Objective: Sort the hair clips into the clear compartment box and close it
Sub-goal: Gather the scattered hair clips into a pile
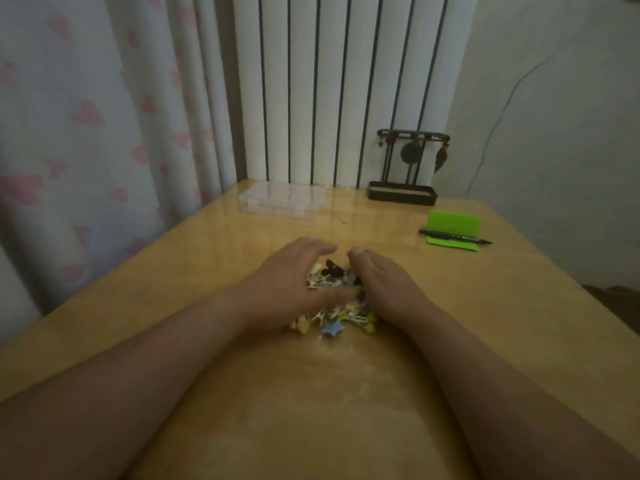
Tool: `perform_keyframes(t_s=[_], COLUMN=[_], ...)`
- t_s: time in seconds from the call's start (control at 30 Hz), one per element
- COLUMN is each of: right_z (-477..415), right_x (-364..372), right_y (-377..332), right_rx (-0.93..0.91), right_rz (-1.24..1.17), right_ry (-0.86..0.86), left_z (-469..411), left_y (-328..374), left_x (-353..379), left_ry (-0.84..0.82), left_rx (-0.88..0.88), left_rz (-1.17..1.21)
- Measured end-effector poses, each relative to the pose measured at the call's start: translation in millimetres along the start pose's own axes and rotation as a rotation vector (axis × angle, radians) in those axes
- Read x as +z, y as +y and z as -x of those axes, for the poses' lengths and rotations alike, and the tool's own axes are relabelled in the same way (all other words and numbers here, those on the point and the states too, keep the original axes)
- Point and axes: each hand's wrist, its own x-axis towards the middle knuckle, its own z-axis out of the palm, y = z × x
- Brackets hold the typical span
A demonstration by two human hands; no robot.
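Note:
A pile of small hair clips (334, 299), white, black, yellow and blue, lies in the middle of the wooden table (214, 258). My left hand (287, 275) lies against the pile's left side with fingers extended and arched over its far edge. My right hand (384, 282) lies flat against the right side, fingers straight. Part of the pile is hidden under both hands. The clear compartment box (282, 199) sits with its lid down at the back of the table, well beyond my hands.
A dark jewellery stand (403, 168) stands at the back right. A green folded card (453, 228) with a black pen (455, 236) across it lies on the right. A curtain hangs to the left and a radiator rises behind the table.

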Motion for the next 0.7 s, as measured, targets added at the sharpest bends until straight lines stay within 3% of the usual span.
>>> perform_keyframes(t_s=[0.07, 0.17, 0.3, 0.4, 0.57, 0.7], right_z=[-0.4, 0.3, 4.7, 4.3, 4.5, -2.1], right_x=[-0.3, 3.7, 9.5, 7.0, 12.7, 24.7], right_y=[-2.2, -8.8, -12.5, -11.9, -19.9, -19.8], right_rx=[0.000, 0.014, -0.012, 0.013, 0.034, 0.065], right_rz=[0.021, -0.050, -0.128, -0.194, -0.172, -0.164], right_ry=[-0.033, -0.059, -0.043, 0.045, 0.066, 0.115], left_z=[13.9, 13.5, 1.5, 4.1, -10.6, -21.0], left_y=[-1.3, -3.5, 3.4, 6.0, 2.9, 11.9], left_x=[7.8, 20.5, 26.5, 27.2, 19.3, 25.8], left_ry=[-0.087, -0.088, 0.100, 0.144, 0.173, 0.186], left_rx=[0.058, 0.051, 0.083, 0.051, -0.172, -0.132], left_rz=[-0.195, -0.252, -0.151, -0.111, 0.190, 0.198])
